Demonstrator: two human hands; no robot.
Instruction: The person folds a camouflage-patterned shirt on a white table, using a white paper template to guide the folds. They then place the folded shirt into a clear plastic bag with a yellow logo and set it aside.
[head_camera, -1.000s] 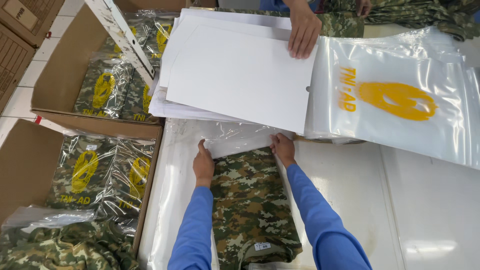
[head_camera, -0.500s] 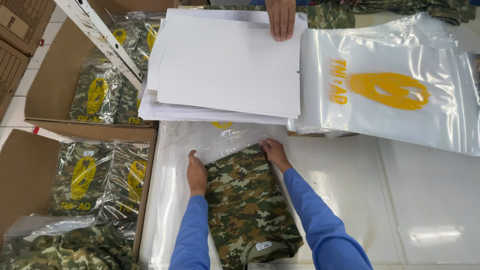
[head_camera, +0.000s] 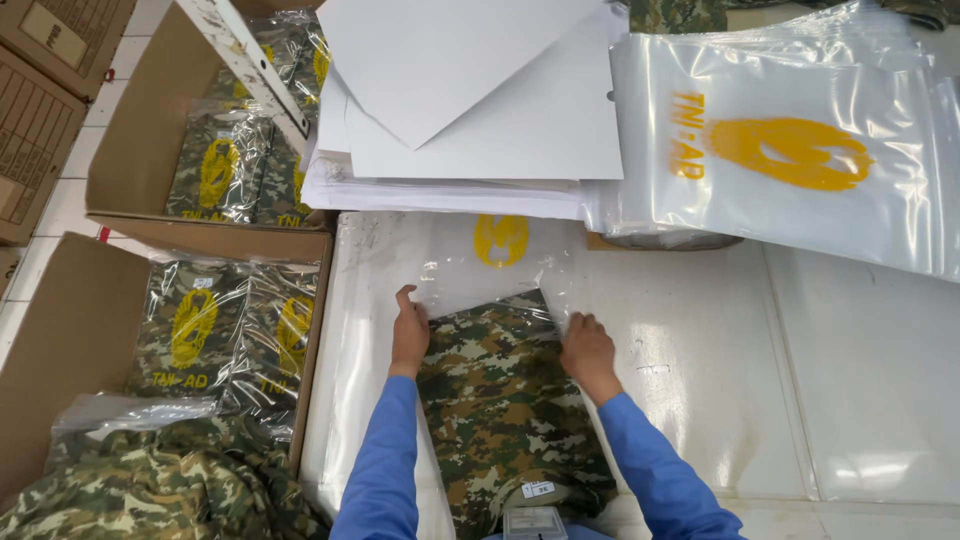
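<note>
White table, camo shirt partly inside clear bag. Left hand and right hand flat, fingers open, pressing shirt edges. More pushing left.

Camouflage garment: matt woven cloth | clear bag around it: glossy, crinkled plastic | paper sheets, top centre: smooth, matt | boxes, left: dull brown cardboard | table: shiny white

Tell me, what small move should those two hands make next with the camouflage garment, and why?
Probably push the folded camouflage garment further into the clear bag: the left hand and right hand flank its top edge, and only that end lies inside the bag's mouth.
</note>
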